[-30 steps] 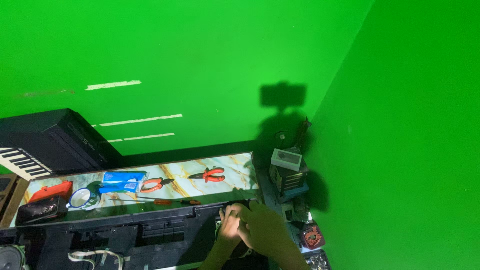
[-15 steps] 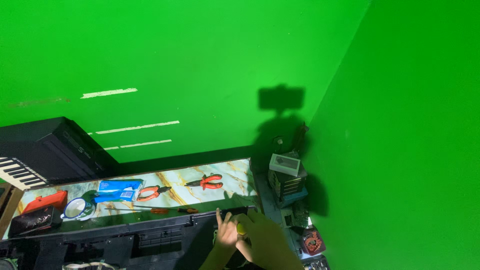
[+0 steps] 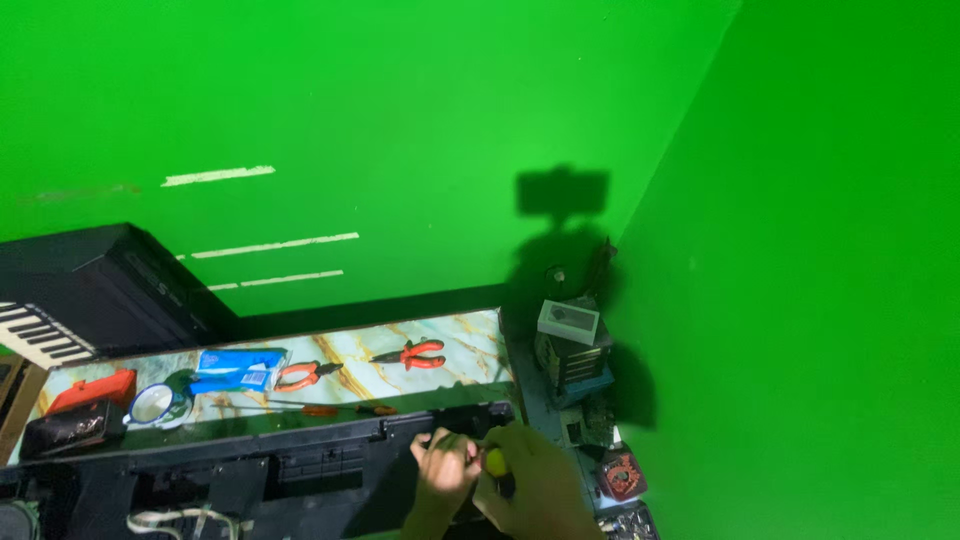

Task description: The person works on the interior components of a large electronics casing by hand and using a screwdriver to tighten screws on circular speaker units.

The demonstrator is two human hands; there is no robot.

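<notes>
Near edge, 6 o'clock: right hand closed around a yellow-handled tool, left hand curled with fingertips touching it, both over the right end of the opened black keyboard chassis. Beyond, on the marbled surface: thin screwdriver, two orange pliers, blue pack, tape roll toward 9 o'clock. Far at 10 o'clock, a black piano keyboard against the green wall.

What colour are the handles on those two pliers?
Orange-red, on both pliers, seen in the head view.
</notes>
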